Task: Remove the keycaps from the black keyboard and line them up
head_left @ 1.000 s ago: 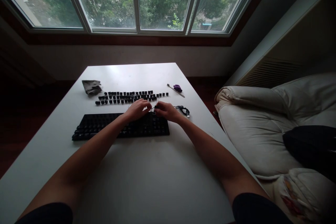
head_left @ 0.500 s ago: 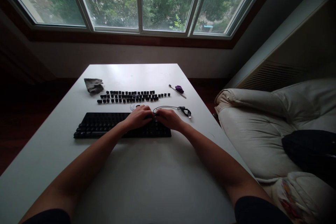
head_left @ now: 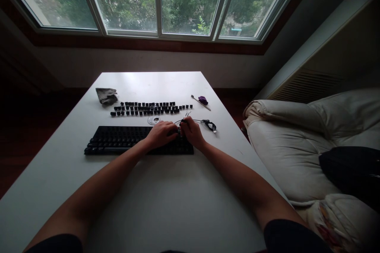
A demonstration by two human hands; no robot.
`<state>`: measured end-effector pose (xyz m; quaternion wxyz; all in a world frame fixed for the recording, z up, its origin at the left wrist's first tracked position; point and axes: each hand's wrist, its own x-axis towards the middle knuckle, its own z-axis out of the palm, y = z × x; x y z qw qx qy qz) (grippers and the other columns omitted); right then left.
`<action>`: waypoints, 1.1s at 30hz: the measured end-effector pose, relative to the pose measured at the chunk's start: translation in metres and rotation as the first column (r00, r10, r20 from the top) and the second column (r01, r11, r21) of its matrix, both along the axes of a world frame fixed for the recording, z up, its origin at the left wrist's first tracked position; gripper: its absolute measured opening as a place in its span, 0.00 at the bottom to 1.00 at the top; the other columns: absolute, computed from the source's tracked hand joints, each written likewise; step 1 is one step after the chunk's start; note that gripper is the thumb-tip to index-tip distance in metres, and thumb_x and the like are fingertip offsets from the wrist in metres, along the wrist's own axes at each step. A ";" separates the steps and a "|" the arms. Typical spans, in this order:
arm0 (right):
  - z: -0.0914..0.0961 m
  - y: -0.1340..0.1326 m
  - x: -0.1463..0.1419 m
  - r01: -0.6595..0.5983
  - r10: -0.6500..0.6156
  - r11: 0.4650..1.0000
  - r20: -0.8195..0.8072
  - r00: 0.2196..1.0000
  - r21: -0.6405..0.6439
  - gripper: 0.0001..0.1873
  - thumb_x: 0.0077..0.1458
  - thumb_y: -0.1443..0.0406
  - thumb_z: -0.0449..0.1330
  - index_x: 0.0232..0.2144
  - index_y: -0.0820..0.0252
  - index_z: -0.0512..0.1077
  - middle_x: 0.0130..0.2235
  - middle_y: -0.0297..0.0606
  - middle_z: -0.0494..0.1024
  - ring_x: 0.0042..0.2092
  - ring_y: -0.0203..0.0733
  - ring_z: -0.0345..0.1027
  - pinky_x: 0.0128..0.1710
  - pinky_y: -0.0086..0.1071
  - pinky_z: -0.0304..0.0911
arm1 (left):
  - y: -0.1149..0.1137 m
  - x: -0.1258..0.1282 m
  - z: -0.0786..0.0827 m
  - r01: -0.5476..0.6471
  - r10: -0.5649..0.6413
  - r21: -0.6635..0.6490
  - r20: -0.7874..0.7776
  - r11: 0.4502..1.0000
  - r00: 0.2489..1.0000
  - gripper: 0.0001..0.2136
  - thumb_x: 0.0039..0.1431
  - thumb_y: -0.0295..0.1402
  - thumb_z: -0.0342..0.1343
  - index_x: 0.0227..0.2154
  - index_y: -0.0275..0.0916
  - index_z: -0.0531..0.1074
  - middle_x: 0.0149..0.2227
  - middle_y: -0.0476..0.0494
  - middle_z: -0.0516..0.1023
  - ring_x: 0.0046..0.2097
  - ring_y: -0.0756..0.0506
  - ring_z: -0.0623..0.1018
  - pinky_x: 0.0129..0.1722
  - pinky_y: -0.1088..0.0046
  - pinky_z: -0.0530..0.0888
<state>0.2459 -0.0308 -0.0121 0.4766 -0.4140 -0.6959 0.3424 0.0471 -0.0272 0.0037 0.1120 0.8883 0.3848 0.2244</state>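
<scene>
A black keyboard (head_left: 118, 140) lies across the white table in front of me. My left hand (head_left: 162, 133) rests over its right half, fingers curled in toward my right hand; what they hold, if anything, is hidden. My right hand (head_left: 192, 132) is closed on a wire keycap puller (head_left: 187, 114), whose thin bent prongs stick up above the fingers. Both hands nearly meet over the keyboard's right end. Behind them, loose black keycaps (head_left: 148, 108) stand in several rows. A small clear round dish (head_left: 153, 120) sits just past the keyboard's back edge.
A grey cloth (head_left: 106, 96) lies at the table's back left. Toward the back right are a toothbrush (head_left: 202, 103) and a purple crumpled thing (head_left: 203, 100). The coiled USB cable (head_left: 210, 125) lies right of my hands. A pale sofa (head_left: 285, 154) stands beside the white table (head_left: 154, 201).
My right hand has turned upward and the puller's wire prongs now show above it. My left hand has shifted slightly right along the keyboard.
</scene>
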 end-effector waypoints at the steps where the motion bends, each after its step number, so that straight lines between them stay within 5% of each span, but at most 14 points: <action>1: 0.001 0.000 0.000 -0.002 0.002 1.000 0.001 1.000 0.005 0.10 0.65 0.54 0.52 0.36 0.53 0.64 0.24 0.28 0.72 0.25 0.37 0.66 0.30 0.31 0.63 | -0.001 0.001 0.001 -0.004 0.004 0.003 0.003 1.000 1.000 0.07 0.62 0.37 0.57 0.40 0.42 0.75 0.38 0.44 0.78 0.41 0.42 0.77 0.44 0.65 0.70; 9: 0.005 0.002 0.004 0.115 -0.115 0.993 -0.050 0.992 -0.014 0.14 0.63 0.51 0.54 0.37 0.53 0.65 0.25 0.31 0.75 0.27 0.40 0.71 0.33 0.33 0.67 | 0.002 0.015 0.008 -0.022 0.046 -0.120 0.205 0.992 0.978 0.07 0.59 0.33 0.58 0.40 0.42 0.75 0.37 0.47 0.78 0.35 0.47 0.76 0.36 0.71 0.71; 15: -0.002 0.014 0.002 0.150 -0.181 0.976 -0.209 0.961 -0.157 0.18 0.62 0.47 0.53 0.35 0.54 0.62 0.24 0.29 0.72 0.23 0.37 0.68 0.27 0.31 0.66 | 0.009 0.026 -0.005 -0.018 0.126 -0.276 0.381 0.961 0.916 0.08 0.60 0.32 0.56 0.42 0.40 0.74 0.36 0.47 0.80 0.35 0.48 0.77 0.37 0.72 0.73; 18: -0.007 0.020 0.001 0.107 -0.168 0.969 -0.274 0.947 -0.223 0.19 0.61 0.46 0.54 0.34 0.54 0.62 0.24 0.29 0.72 0.22 0.36 0.66 0.25 0.30 0.65 | 0.009 0.029 -0.009 -0.026 0.164 -0.305 0.439 0.952 0.883 0.15 0.59 0.31 0.56 0.50 0.41 0.70 0.39 0.47 0.80 0.36 0.49 0.77 0.37 0.72 0.73; 24: -0.011 0.027 0.003 0.012 -0.124 0.954 -0.363 0.924 -0.298 0.19 0.60 0.47 0.55 0.32 0.55 0.61 0.24 0.28 0.70 0.21 0.34 0.65 0.21 0.28 0.62 | 0.007 0.026 0.002 0.023 0.014 -0.113 0.317 0.993 0.948 0.12 0.62 0.29 0.54 0.47 0.44 0.74 0.43 0.45 0.79 0.39 0.47 0.77 0.42 0.70 0.73; 29: -0.007 0.026 0.005 0.053 -0.142 0.960 -0.315 0.938 -0.276 0.19 0.60 0.47 0.56 0.33 0.55 0.61 0.25 0.29 0.72 0.21 0.34 0.67 0.22 0.28 0.64 | 0.011 0.023 0.012 0.044 -0.043 -0.010 0.094 0.999 0.995 0.11 0.64 0.29 0.54 0.48 0.44 0.75 0.44 0.42 0.78 0.45 0.43 0.77 0.46 0.66 0.73; 33: 0.000 0.021 0.006 0.107 -0.160 0.970 -0.249 0.955 -0.216 0.19 0.61 0.47 0.55 0.33 0.55 0.62 0.23 0.29 0.72 0.21 0.36 0.68 0.22 0.29 0.65 | 0.014 0.025 0.013 0.051 -0.054 0.027 0.122 0.998 0.991 0.10 0.64 0.30 0.55 0.46 0.45 0.75 0.48 0.42 0.76 0.50 0.42 0.75 0.52 0.61 0.72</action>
